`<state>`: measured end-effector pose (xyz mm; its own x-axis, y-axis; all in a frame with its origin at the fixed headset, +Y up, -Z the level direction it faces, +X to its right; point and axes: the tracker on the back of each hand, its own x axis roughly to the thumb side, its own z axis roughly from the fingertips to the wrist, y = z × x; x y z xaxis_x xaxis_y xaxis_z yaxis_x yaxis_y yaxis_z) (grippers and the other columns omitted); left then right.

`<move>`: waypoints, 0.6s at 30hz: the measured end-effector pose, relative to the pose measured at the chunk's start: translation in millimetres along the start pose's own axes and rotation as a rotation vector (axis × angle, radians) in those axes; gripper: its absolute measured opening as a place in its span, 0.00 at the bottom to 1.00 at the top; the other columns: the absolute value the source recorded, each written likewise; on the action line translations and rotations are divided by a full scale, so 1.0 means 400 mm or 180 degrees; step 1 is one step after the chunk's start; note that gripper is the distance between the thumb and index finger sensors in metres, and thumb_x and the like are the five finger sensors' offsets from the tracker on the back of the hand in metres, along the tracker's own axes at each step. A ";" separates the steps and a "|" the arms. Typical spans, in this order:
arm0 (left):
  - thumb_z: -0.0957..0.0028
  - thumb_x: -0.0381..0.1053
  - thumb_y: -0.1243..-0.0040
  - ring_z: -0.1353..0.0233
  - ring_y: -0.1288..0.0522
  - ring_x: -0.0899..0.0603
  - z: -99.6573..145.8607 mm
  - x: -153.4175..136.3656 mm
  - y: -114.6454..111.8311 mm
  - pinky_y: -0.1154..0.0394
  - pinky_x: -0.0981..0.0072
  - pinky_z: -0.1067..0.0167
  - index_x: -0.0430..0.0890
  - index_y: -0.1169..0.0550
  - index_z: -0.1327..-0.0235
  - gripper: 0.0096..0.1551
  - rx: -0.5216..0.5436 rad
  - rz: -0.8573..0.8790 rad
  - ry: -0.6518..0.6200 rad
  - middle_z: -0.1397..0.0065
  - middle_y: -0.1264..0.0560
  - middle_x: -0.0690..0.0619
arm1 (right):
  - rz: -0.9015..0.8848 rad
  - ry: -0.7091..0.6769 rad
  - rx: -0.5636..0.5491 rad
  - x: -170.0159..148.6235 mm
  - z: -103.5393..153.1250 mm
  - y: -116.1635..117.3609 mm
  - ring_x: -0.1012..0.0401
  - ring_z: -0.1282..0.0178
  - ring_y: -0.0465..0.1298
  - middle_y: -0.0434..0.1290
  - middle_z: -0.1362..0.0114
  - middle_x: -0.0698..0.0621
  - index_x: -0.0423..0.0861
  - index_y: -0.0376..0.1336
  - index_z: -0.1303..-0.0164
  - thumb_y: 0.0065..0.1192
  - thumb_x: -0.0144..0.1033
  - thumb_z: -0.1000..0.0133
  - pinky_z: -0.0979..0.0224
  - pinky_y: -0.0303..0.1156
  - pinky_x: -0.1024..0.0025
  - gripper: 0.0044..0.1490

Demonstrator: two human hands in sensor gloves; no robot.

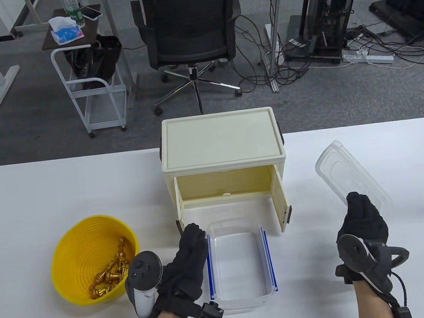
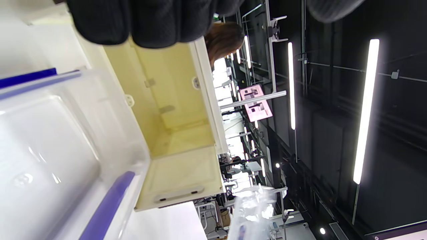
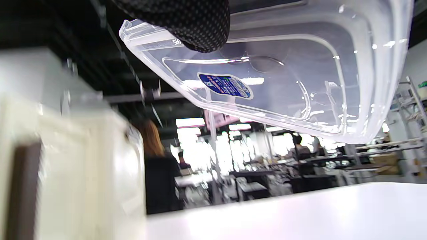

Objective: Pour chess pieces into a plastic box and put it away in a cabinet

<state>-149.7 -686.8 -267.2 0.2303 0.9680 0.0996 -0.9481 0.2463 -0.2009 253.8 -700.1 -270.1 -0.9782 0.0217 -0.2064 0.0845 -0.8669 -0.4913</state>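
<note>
The right hand (image 1: 362, 221) held the clear lid (image 1: 349, 173) aloft at right; the left hand (image 1: 187, 260) rested flat against the empty box (image 1: 240, 263) before the open cabinet (image 1: 223, 157). Unlidding looked finished; next, likely, pouring from the yellow bowl (image 1: 72, 245) at left.

- The table view is bright, even and sharp, with soft shadows under the yellow bowl (image 1: 93, 258).
- In the left wrist view, ceiling strip lights (image 2: 365, 110) flare (haloed edges).
- In the right wrist view, the cabinet (image 3: 66, 160) left of the lid (image 3: 283, 83) is blurred, and the windows behind are blown out.
</note>
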 end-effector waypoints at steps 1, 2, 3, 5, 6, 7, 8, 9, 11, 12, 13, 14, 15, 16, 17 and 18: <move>0.35 0.64 0.61 0.20 0.41 0.25 0.000 0.000 0.000 0.37 0.29 0.31 0.36 0.53 0.19 0.45 0.0001 -0.0003 0.0001 0.16 0.46 0.30 | 0.0127 -0.0026 0.0089 -0.002 0.004 0.016 0.40 0.31 0.71 0.65 0.27 0.32 0.37 0.51 0.21 0.60 0.22 0.38 0.32 0.74 0.47 0.36; 0.35 0.64 0.61 0.20 0.41 0.25 0.000 0.000 0.000 0.37 0.28 0.31 0.36 0.53 0.19 0.45 0.0000 -0.0006 0.0002 0.16 0.46 0.30 | 0.0261 -0.0058 0.0219 -0.003 0.011 0.039 0.40 0.31 0.72 0.65 0.27 0.32 0.37 0.51 0.21 0.60 0.22 0.39 0.32 0.74 0.47 0.36; 0.35 0.64 0.61 0.20 0.41 0.25 -0.001 0.000 0.000 0.37 0.28 0.31 0.36 0.53 0.19 0.45 -0.0001 -0.0006 0.0001 0.16 0.46 0.30 | 0.0334 -0.0086 0.0308 -0.004 0.016 0.054 0.40 0.31 0.72 0.65 0.27 0.33 0.37 0.51 0.21 0.60 0.22 0.39 0.32 0.74 0.47 0.35; 0.35 0.64 0.61 0.20 0.42 0.25 -0.001 0.000 0.001 0.37 0.28 0.31 0.36 0.53 0.19 0.45 -0.0001 -0.0008 0.0003 0.16 0.46 0.30 | 0.0507 -0.0110 0.0496 -0.005 0.023 0.083 0.40 0.31 0.72 0.66 0.27 0.33 0.38 0.52 0.21 0.60 0.23 0.39 0.33 0.75 0.48 0.35; 0.35 0.64 0.61 0.20 0.42 0.25 -0.001 0.000 0.001 0.37 0.28 0.31 0.36 0.53 0.19 0.45 -0.0002 -0.0012 0.0005 0.16 0.46 0.30 | 0.0560 -0.0112 0.0567 -0.004 0.025 0.094 0.41 0.31 0.72 0.66 0.27 0.33 0.38 0.52 0.21 0.61 0.23 0.39 0.33 0.75 0.48 0.35; 0.35 0.64 0.61 0.20 0.42 0.25 -0.001 0.000 0.001 0.37 0.28 0.31 0.36 0.53 0.19 0.45 -0.0002 -0.0013 0.0007 0.16 0.46 0.30 | 0.0600 -0.0121 0.0629 -0.004 0.027 0.102 0.41 0.31 0.72 0.66 0.27 0.34 0.39 0.53 0.22 0.61 0.23 0.39 0.33 0.75 0.48 0.35; 0.35 0.64 0.61 0.20 0.42 0.25 -0.002 0.000 0.001 0.37 0.28 0.31 0.36 0.53 0.19 0.45 -0.0003 -0.0014 0.0009 0.16 0.46 0.30 | 0.0632 -0.0136 0.0676 -0.003 0.029 0.109 0.41 0.31 0.73 0.67 0.27 0.34 0.39 0.53 0.22 0.61 0.23 0.40 0.33 0.75 0.48 0.35; 0.35 0.64 0.61 0.20 0.42 0.25 -0.002 0.000 0.002 0.37 0.28 0.31 0.36 0.53 0.19 0.45 -0.0001 -0.0012 0.0012 0.16 0.46 0.30 | 0.0676 -0.0165 0.0752 -0.001 0.031 0.119 0.41 0.31 0.73 0.67 0.27 0.34 0.39 0.53 0.22 0.61 0.23 0.40 0.33 0.76 0.49 0.35; 0.35 0.64 0.61 0.20 0.42 0.25 -0.002 0.000 0.003 0.37 0.28 0.31 0.36 0.53 0.19 0.45 0.0009 -0.0009 0.0015 0.16 0.47 0.30 | 0.0726 -0.0158 0.0920 0.000 0.034 0.133 0.42 0.31 0.74 0.68 0.27 0.36 0.41 0.55 0.23 0.62 0.24 0.40 0.33 0.76 0.49 0.34; 0.35 0.64 0.61 0.20 0.42 0.25 -0.002 0.000 0.004 0.37 0.28 0.31 0.36 0.53 0.19 0.45 0.0014 -0.0008 0.0015 0.16 0.47 0.30 | 0.0729 -0.0153 0.1007 0.000 0.034 0.138 0.42 0.32 0.74 0.69 0.27 0.36 0.41 0.56 0.23 0.63 0.24 0.41 0.33 0.76 0.49 0.34; 0.35 0.64 0.61 0.20 0.42 0.25 -0.002 0.001 0.005 0.37 0.28 0.31 0.36 0.53 0.19 0.45 0.0023 -0.0012 0.0008 0.16 0.47 0.30 | 0.0715 -0.0145 0.1170 0.000 0.035 0.145 0.43 0.31 0.74 0.69 0.27 0.37 0.42 0.56 0.23 0.63 0.24 0.41 0.33 0.77 0.50 0.34; 0.35 0.64 0.61 0.20 0.42 0.25 -0.002 0.002 0.006 0.37 0.28 0.31 0.36 0.53 0.19 0.45 0.0031 -0.0020 0.0004 0.16 0.47 0.30 | 0.0710 -0.0129 0.1219 -0.001 0.035 0.148 0.43 0.31 0.74 0.69 0.27 0.37 0.42 0.56 0.24 0.63 0.24 0.41 0.33 0.77 0.50 0.34; 0.35 0.64 0.61 0.20 0.42 0.25 -0.001 0.004 0.007 0.38 0.28 0.31 0.36 0.53 0.19 0.45 0.0046 -0.0039 -0.0013 0.16 0.47 0.30 | 0.0683 -0.0125 0.1299 -0.003 0.035 0.153 0.43 0.31 0.74 0.69 0.27 0.37 0.42 0.56 0.24 0.64 0.24 0.41 0.33 0.77 0.50 0.34; 0.35 0.64 0.61 0.20 0.42 0.25 -0.001 0.006 0.009 0.38 0.28 0.31 0.36 0.53 0.19 0.45 0.0056 -0.0056 -0.0026 0.16 0.47 0.30 | 0.0658 -0.0136 0.1391 -0.003 0.035 0.156 0.42 0.31 0.74 0.69 0.27 0.36 0.41 0.56 0.24 0.64 0.25 0.41 0.33 0.77 0.50 0.34; 0.35 0.64 0.61 0.20 0.42 0.25 0.000 0.008 0.011 0.38 0.28 0.31 0.36 0.52 0.19 0.45 0.0071 -0.0088 -0.0050 0.16 0.47 0.30 | 0.0640 -0.0166 0.1475 -0.002 0.038 0.162 0.42 0.30 0.73 0.68 0.26 0.36 0.42 0.56 0.23 0.63 0.25 0.40 0.32 0.76 0.49 0.34; 0.35 0.64 0.61 0.20 0.42 0.25 0.000 0.011 0.012 0.38 0.28 0.31 0.36 0.52 0.19 0.45 0.0078 -0.0115 -0.0068 0.16 0.47 0.30 | 0.0658 -0.0180 0.1459 -0.001 0.040 0.165 0.41 0.30 0.73 0.68 0.26 0.36 0.41 0.56 0.23 0.63 0.25 0.40 0.32 0.76 0.49 0.34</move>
<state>-153.3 -681.5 -267.8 0.2599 0.9572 0.1272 -0.9445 0.2794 -0.1728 256.9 -765.3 -289.0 -0.9596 -0.1895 -0.2078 0.1979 -0.9800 -0.0203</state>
